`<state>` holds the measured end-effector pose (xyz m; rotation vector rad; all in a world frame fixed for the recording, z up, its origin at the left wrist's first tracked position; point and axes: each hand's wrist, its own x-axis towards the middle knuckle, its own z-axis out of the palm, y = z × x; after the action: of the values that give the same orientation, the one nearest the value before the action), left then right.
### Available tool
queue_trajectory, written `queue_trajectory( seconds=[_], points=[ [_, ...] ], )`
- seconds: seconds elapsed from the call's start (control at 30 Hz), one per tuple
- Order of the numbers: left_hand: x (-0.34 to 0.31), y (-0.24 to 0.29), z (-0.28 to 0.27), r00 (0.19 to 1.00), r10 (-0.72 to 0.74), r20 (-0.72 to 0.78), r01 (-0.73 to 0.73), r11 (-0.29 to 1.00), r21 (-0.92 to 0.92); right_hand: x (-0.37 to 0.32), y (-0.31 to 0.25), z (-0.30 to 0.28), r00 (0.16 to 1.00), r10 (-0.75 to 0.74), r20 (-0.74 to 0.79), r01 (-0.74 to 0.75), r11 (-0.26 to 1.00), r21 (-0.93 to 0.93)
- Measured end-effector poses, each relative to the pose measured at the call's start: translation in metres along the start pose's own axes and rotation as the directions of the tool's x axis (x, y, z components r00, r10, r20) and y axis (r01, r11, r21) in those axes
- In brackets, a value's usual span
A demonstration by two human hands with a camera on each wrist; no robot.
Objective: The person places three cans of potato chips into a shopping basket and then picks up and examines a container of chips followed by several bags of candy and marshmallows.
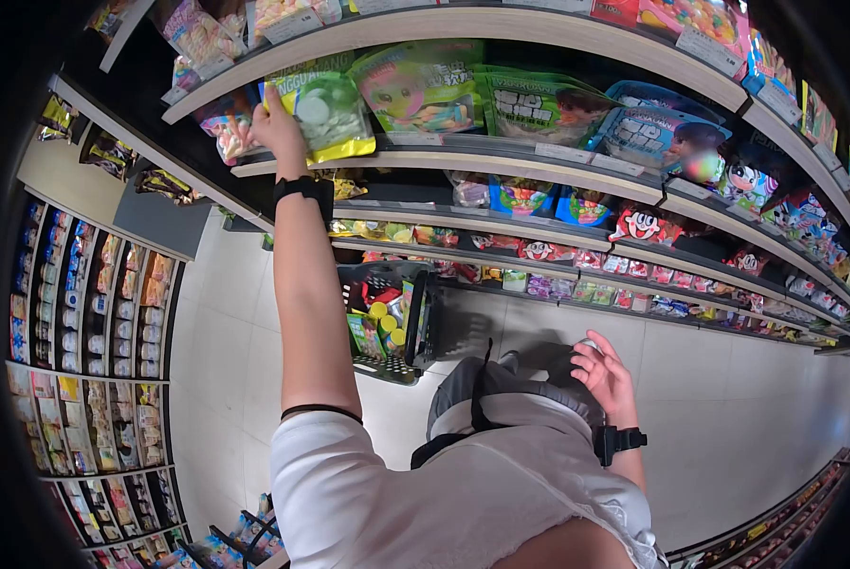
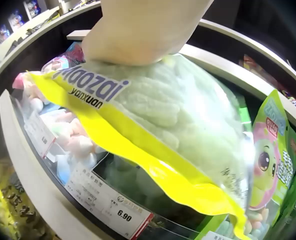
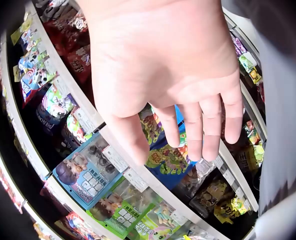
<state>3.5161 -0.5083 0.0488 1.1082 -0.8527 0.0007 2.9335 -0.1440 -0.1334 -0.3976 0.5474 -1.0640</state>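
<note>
My left hand (image 1: 279, 131) reaches to the shelf at upper left and grips the upper corner of a candy bag (image 1: 332, 112). Pale, marshmallow-like pieces fill this clear and green bag (image 2: 163, 110), which has a bright yellow lower edge and stands tilted out over the shelf front. In the left wrist view the fingertips are hidden behind the bag. Beside it stands a green bag (image 1: 413, 90) with a pink cartoon face. My right hand (image 1: 607, 377) hangs in front of my body, palm showing and fingers loosely bent, with nothing held.
A black shopping basket (image 1: 425, 318) with yellow-lidded goods stands on the floor below. Price tags (image 2: 108, 205) line the shelf edge (image 1: 463, 159). Pink-and-white candy bags (image 1: 228, 133) sit left of my left hand. Another stocked rack (image 1: 93, 313) is at far left.
</note>
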Motion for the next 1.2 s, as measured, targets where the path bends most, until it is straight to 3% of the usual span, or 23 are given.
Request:
queue_trajectory(
  seconds=[0.13, 0.2, 0.3, 0.37, 0.5, 0.63, 0.7, 0.73, 0.8, 1.0, 1.13, 1.2],
  points=[
    [-0.025, 0.017, -0.034, 0.998, 0.009, -0.068, -0.008, 1.0, 0.015, -0.008, 0.007, 0.002, 0.999, 0.034, -0.04, -0.034, 0.999, 0.006],
    [-0.054, 0.023, -0.06, 0.98, -0.2, -0.026, 0.196, 0.975, -0.109, -0.007, 0.002, 0.004, 0.997, 0.07, -0.041, -0.07, 0.997, -0.016],
    [-0.117, 0.03, -0.1, 0.883, -0.468, 0.041, 0.464, 0.856, -0.226, 0.004, -0.009, 0.011, 0.989, 0.139, -0.046, -0.144, 0.981, -0.133],
    [-0.167, 0.044, -0.116, 0.799, -0.581, 0.154, 0.593, 0.72, -0.36, 0.019, -0.02, 0.024, 0.985, 0.173, -0.007, -0.169, 0.949, -0.267],
    [-0.262, 0.085, -0.129, 0.671, -0.703, 0.234, 0.731, 0.576, -0.366, 0.047, -0.029, 0.078, 0.957, 0.26, 0.129, -0.15, 0.824, -0.546],
    [-0.322, 0.128, -0.119, 0.564, -0.759, 0.326, 0.826, 0.516, -0.228, 0.053, -0.017, 0.133, 0.956, 0.2, 0.215, -0.029, 0.793, -0.608],
    [-0.333, 0.164, -0.11, 0.528, -0.707, 0.47, 0.845, 0.489, -0.214, 0.048, -0.001, 0.141, 0.949, 0.18, 0.258, 0.033, 0.759, -0.65],
    [-0.337, 0.176, -0.11, 0.493, -0.694, 0.524, 0.861, 0.475, -0.181, 0.041, 0.006, 0.143, 0.955, 0.177, 0.238, 0.018, 0.766, -0.643],
    [-0.341, 0.204, -0.109, 0.433, -0.688, 0.582, 0.89, 0.428, -0.156, 0.027, 0.011, 0.142, 0.984, 0.012, 0.176, 0.092, 0.816, -0.57],
    [-0.359, 0.25, -0.128, 0.243, -0.678, 0.694, 0.932, 0.362, 0.028, -0.035, 0.004, 0.124, 0.997, -0.042, 0.068, 0.069, 0.873, -0.483],
    [-0.377, 0.287, -0.128, 0.25, -0.726, 0.641, 0.923, 0.378, 0.067, -0.068, 0.007, 0.12, 0.992, -0.109, 0.056, 0.122, 0.925, -0.36],
    [-0.38, 0.283, -0.14, 0.248, -0.64, 0.727, 0.889, 0.448, 0.091, -0.079, 0.013, 0.116, 0.992, -0.115, 0.051, 0.125, 0.935, -0.333]
  ],
)
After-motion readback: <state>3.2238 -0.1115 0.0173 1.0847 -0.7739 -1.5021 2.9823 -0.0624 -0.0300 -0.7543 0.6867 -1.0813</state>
